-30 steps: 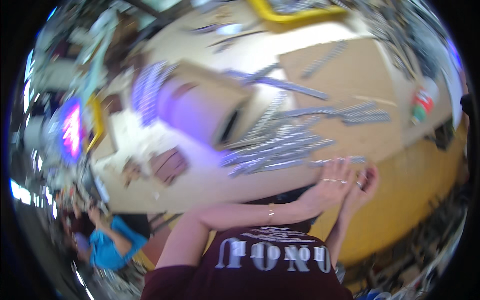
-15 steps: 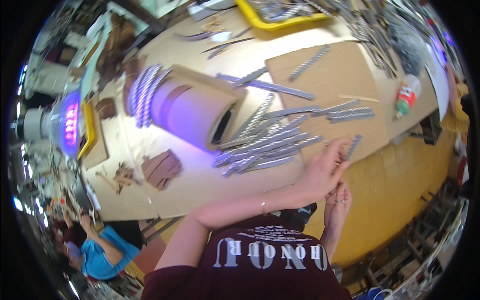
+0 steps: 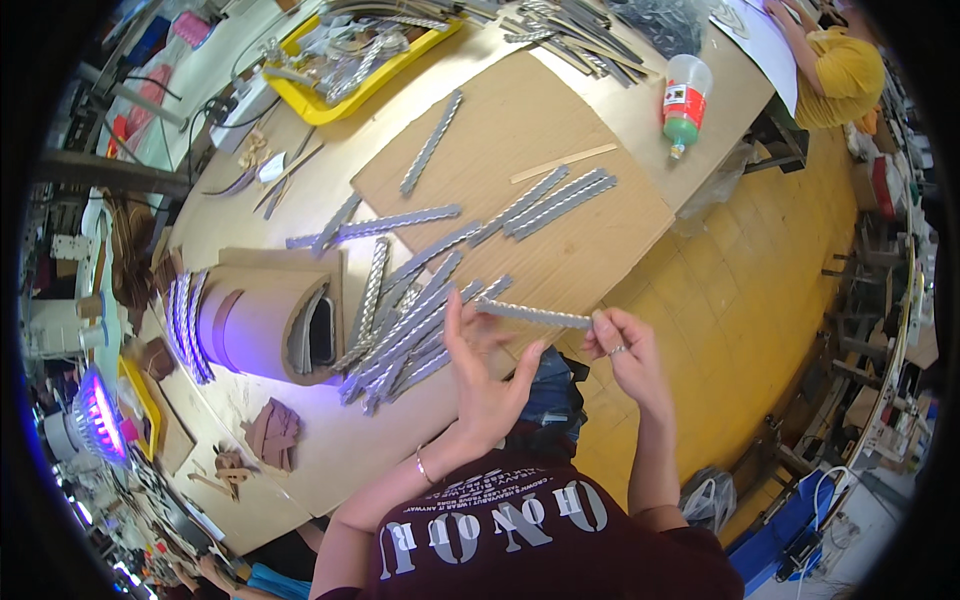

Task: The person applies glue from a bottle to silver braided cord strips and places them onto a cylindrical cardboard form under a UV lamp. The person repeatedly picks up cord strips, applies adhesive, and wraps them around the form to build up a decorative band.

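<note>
My right hand [image 3: 628, 358] pinches one end of a grey strip with a silver braid [image 3: 538, 315], held out sideways over the table's near edge. The strip's other end reaches the fingers of my left hand [image 3: 487, 385]. That hand is open, thumb stretched away and fingers raised, some of them blurred. Whether they touch the strip, I cannot tell. Just beyond my left hand lies a heap of similar braided strips [image 3: 405, 335]. Several more are spread over a flat cardboard sheet [image 3: 520, 120].
Left of the heap lies a brown cardboard roll [image 3: 245, 330] with braided strips draped over its far end, beside a lit purple lamp [image 3: 100, 415]. Brown scraps [image 3: 272, 435] lie nearer. A yellow tray [image 3: 345, 108] and a bottle [image 3: 685, 105] are at the back. Someone in yellow [image 3: 845, 75] is far right.
My view has turned, so the table sits differently. My left hand has spread its fingers, and my right hand has come up from below it, now gripping the strip's end.
</note>
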{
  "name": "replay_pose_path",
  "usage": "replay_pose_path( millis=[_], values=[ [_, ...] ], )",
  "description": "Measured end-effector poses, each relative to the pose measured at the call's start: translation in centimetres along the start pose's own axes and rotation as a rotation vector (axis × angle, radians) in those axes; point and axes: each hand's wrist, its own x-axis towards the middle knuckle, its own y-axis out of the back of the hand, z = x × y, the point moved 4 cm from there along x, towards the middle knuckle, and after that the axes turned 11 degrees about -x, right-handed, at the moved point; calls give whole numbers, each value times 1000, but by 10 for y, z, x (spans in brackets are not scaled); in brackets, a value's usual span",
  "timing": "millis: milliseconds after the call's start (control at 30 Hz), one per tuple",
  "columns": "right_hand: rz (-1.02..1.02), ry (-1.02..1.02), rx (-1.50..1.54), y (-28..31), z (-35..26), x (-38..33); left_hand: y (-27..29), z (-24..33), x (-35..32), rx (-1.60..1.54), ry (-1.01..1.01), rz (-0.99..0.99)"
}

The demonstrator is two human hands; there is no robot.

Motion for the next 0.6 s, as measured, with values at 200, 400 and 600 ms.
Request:
replay_pose_path(
  millis=[200,400,600],
  values=[
    [70,84,-887,33,-32,36,-14,8,-19,868,-528,-422],
    [165,-7,-905,32,-41,36,-45,-28,-12,1115,-290,-619],
    [618,31,-498,33,-23,20,-56,-34,-7,1241,-304,-642]
  ],
)
